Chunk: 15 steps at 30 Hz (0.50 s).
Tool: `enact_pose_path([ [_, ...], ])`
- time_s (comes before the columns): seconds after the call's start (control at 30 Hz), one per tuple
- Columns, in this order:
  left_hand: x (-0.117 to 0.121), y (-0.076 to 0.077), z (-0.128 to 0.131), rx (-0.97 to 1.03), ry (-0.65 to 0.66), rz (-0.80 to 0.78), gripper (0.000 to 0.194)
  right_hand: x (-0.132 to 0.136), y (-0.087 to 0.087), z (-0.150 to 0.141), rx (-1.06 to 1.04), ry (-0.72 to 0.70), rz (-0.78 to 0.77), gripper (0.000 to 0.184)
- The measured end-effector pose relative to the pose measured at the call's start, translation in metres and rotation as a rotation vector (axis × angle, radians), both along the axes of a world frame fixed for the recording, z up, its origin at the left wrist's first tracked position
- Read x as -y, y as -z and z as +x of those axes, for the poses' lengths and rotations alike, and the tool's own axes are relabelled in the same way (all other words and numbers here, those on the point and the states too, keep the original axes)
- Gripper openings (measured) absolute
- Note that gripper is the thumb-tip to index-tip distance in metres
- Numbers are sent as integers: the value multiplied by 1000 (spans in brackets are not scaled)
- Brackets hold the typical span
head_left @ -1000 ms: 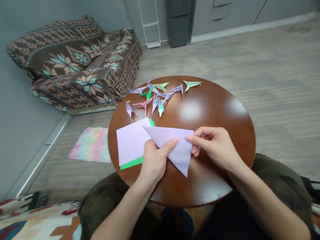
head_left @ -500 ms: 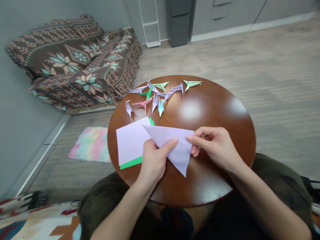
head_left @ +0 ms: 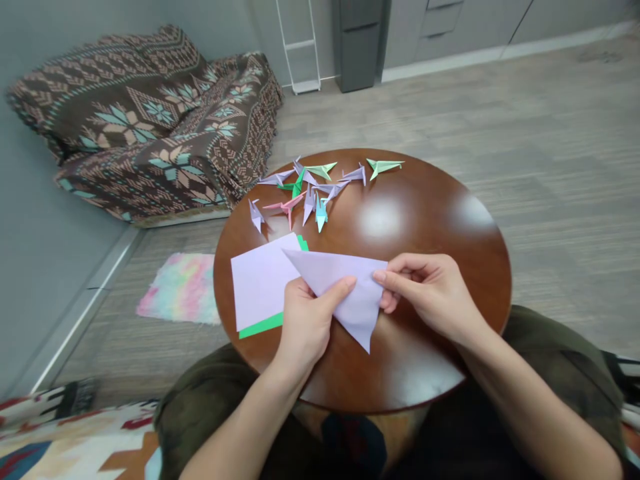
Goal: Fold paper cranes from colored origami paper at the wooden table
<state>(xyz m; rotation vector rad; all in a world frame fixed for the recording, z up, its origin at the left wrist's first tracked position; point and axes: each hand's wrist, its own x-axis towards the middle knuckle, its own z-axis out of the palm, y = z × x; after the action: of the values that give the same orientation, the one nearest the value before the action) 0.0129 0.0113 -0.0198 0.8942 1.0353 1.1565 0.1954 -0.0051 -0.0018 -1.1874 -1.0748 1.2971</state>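
Holding a folded lilac origami sheet [head_left: 361,308] over the table [head_left: 435,207].
Head view: gripping from both sides, probably to stop any slipping. Seeing a lilac-and-green paper stack [head_left: 261,280] at left, likely for easy reach, and paper cranes [head_left: 309,203] toward the far edge, presumably out of the way. Got the sheet clamped in the left hand [head_left: 310,313], thumb on top, and pinched at the upper right corner by the right hand [head_left: 425,287], no real gap there.

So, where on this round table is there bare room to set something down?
The widest bare patch of the table lies between the blue paper bird, the right hand and the right rim. A smaller one borders the near edge, below the folded lilac sheet. It's crowded far left, with paper birds, and left, with stacked paper.
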Motion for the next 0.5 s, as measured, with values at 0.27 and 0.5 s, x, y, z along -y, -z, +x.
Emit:
enact_pose_path([
  [0.27,1,-1,0,0,-3,-5,19,0,1,1,5,-18,-3,32],
  [0.5,0,0,0,14,-5,-1,19,1,2,1,7,-26,4,29],
])
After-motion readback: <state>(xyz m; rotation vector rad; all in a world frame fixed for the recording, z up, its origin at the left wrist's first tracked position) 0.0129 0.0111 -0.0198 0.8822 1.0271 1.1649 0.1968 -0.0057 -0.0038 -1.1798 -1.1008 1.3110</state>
